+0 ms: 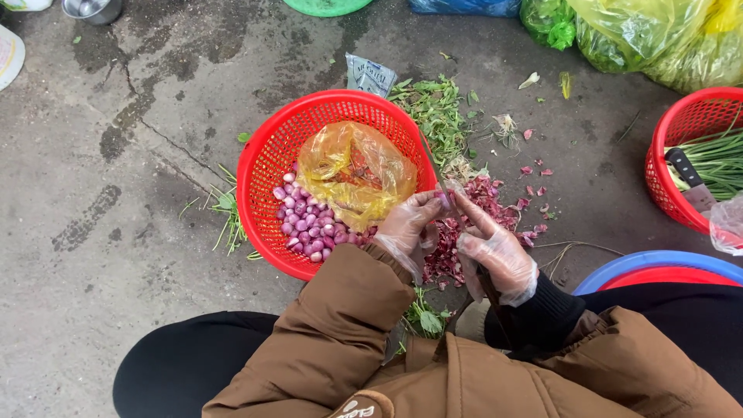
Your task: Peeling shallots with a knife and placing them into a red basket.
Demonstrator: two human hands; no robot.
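A small purple shallot [445, 200] sits pinched at the fingertips of the left hand [408, 226], just past the near rim of the red basket [267, 166]. The right hand [495, 255] has its fingers clenched around the handle of a thin knife [433, 166]; its forefinger stretches forward to the shallot, and the narrow blade rises beyond the fingertips, across the basket's edge. Both hands wear thin, clear, crinkled plastic gloves.

Directly under and beyond the fingers lies a heap of papery reddish-purple shallot skins [472, 220], dry and flaky, with stray flakes scattered further out on the right-hand side. To the left of the fingers, the round latticed plastic basket holds glossy peeled shallots [306, 220] and a crumpled translucent yellow plastic bag [356, 174] resting partly on them. Beyond the skins is a loose pile of green leafy trimmings [437, 112], and a small printed sachet [370, 75] lies by the basket's far rim.

Well off to the right of the fingers, a second red basket [681, 155] carries green onion stalks and a dark-handled knife [689, 179]. The ground is rough, stained, cracked concrete [116, 155]. Brown padded sleeves cover the forearms.
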